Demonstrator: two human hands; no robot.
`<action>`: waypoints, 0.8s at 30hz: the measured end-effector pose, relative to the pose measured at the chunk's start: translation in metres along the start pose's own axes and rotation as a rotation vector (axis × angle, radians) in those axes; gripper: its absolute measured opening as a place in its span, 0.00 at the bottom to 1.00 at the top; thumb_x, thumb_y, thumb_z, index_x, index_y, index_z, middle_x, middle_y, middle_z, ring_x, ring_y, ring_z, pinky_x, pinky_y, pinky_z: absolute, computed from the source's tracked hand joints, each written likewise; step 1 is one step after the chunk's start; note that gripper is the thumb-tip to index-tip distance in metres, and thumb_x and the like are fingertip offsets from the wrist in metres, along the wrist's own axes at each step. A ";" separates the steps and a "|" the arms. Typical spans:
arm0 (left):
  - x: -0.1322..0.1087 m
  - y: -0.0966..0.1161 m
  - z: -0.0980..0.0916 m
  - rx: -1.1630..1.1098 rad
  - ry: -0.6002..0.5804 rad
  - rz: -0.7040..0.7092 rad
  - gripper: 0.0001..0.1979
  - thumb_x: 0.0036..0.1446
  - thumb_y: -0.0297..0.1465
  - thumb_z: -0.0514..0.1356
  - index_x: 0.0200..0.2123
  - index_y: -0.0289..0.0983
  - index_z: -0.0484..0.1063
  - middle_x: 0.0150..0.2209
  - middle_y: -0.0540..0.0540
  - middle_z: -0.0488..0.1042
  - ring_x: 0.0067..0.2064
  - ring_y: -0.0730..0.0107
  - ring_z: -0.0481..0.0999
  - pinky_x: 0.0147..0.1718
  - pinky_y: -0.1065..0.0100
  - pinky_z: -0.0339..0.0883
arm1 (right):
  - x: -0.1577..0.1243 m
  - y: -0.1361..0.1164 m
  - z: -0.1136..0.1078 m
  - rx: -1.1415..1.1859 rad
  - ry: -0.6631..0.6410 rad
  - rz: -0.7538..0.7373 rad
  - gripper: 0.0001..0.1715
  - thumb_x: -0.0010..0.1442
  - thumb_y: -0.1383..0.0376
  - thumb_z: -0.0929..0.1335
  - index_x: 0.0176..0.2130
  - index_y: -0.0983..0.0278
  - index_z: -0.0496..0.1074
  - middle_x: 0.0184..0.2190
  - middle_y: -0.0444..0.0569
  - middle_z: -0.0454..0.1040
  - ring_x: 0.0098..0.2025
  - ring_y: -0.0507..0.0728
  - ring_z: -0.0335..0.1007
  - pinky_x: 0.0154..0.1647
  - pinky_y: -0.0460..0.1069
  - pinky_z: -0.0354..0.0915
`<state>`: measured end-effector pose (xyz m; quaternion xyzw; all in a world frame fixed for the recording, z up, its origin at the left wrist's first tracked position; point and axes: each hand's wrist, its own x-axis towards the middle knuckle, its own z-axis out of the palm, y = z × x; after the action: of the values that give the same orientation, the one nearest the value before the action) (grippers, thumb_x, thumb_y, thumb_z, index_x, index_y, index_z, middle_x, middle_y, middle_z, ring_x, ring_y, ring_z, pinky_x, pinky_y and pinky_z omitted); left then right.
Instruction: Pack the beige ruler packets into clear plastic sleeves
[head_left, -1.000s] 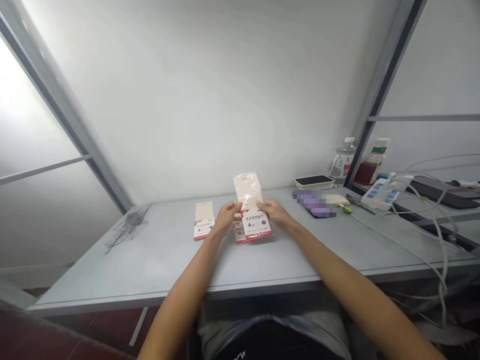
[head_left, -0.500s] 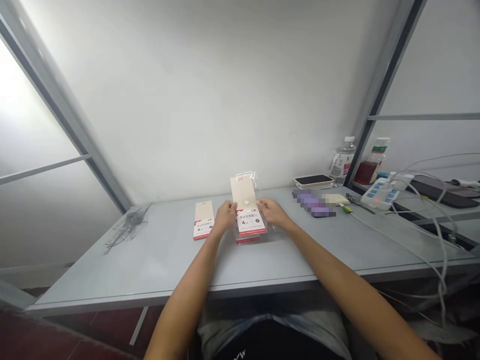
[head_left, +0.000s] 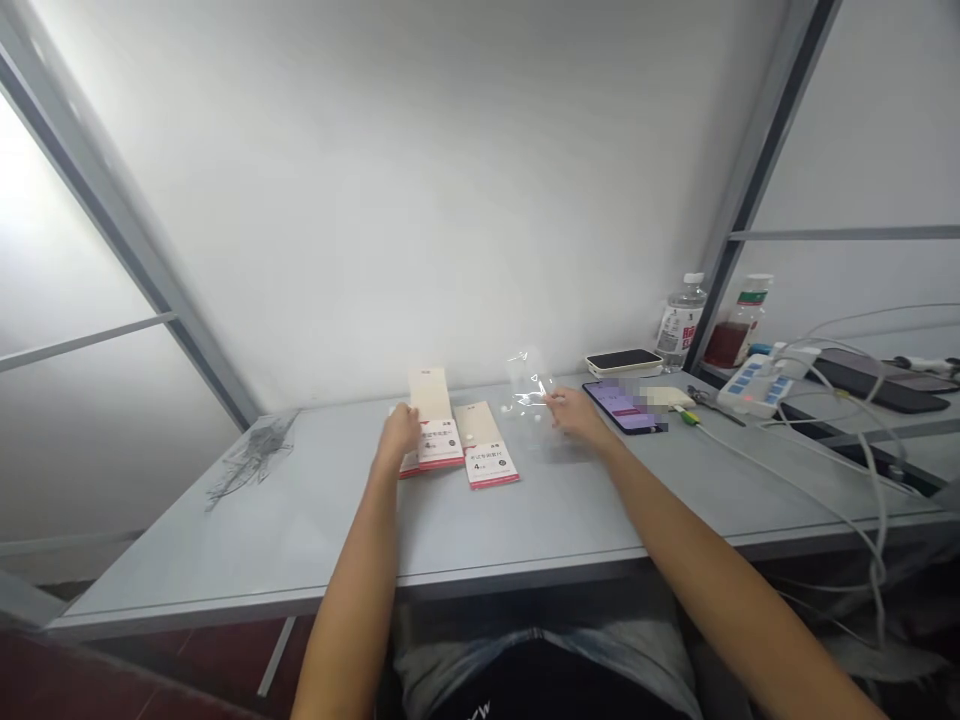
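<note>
Left hand: the left hand (head_left: pixel 400 432) — touching the left edge of a stack of cream-and-red packets (head_left: pixel 435 430), lower centre of the frame
Right hand: the right hand (head_left: pixel 574 413) — just beside a crumpled clear plastic sleeve (head_left: pixel 529 385)
Between hands: a single cream-and-red packet (head_left: pixel 486 447), flat on the bench (head_left: pixel 300 530), just right of the stack
Upper right: a phone (head_left: pixel 622 405) with a blurred screen, a water bottle (head_left: pixel 681 322), a white power strip (head_left: pixel 757 385)
Bench's left end: a tangle of thin wire (head_left: pixel 253 458)
</note>
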<state>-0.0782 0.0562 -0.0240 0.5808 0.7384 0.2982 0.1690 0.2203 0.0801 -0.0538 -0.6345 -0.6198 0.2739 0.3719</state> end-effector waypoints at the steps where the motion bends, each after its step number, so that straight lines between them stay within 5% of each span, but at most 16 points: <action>1: 0.002 -0.005 -0.004 0.012 0.007 -0.042 0.09 0.56 0.35 0.45 0.27 0.39 0.58 0.29 0.44 0.69 0.29 0.66 0.69 0.27 0.69 0.57 | 0.003 0.005 -0.001 -0.037 -0.001 0.030 0.16 0.54 0.56 0.61 0.37 0.64 0.66 0.18 0.44 0.68 0.15 0.51 0.60 0.19 0.46 0.57; 6: 0.006 -0.024 -0.011 0.080 -0.026 -0.218 0.05 0.49 0.32 0.53 0.23 0.38 0.60 0.24 0.44 0.70 0.26 0.62 0.71 0.24 0.67 0.58 | 0.009 0.020 0.002 -0.197 0.030 0.080 0.15 0.52 0.59 0.64 0.37 0.66 0.68 0.27 0.55 0.73 0.28 0.59 0.69 0.29 0.51 0.60; 10: 0.010 -0.034 -0.008 0.134 -0.018 -0.310 0.05 0.45 0.31 0.56 0.23 0.38 0.61 0.25 0.41 0.71 0.27 0.58 0.72 0.24 0.65 0.59 | 0.006 0.017 0.004 -0.443 0.054 0.061 0.19 0.53 0.58 0.63 0.41 0.67 0.68 0.39 0.62 0.71 0.44 0.66 0.66 0.39 0.54 0.58; 18: 0.008 -0.035 -0.006 0.237 0.019 -0.309 0.08 0.50 0.33 0.53 0.33 0.36 0.64 0.37 0.36 0.71 0.37 0.55 0.72 0.29 0.63 0.62 | 0.000 0.009 0.004 -0.664 0.009 0.091 0.22 0.57 0.56 0.59 0.43 0.69 0.68 0.41 0.62 0.70 0.44 0.64 0.66 0.39 0.53 0.59; 24: -0.003 -0.012 0.008 0.346 0.119 -0.152 0.21 0.54 0.41 0.49 0.46 0.33 0.61 0.48 0.32 0.64 0.52 0.47 0.59 0.43 0.52 0.56 | 0.000 0.011 0.005 -0.668 0.068 0.044 0.22 0.56 0.58 0.60 0.45 0.70 0.67 0.44 0.62 0.67 0.46 0.64 0.63 0.41 0.53 0.58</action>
<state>-0.0816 0.0536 -0.0377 0.5252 0.8290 0.1870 0.0445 0.2225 0.0811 -0.0661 -0.7432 -0.6488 0.0422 0.1579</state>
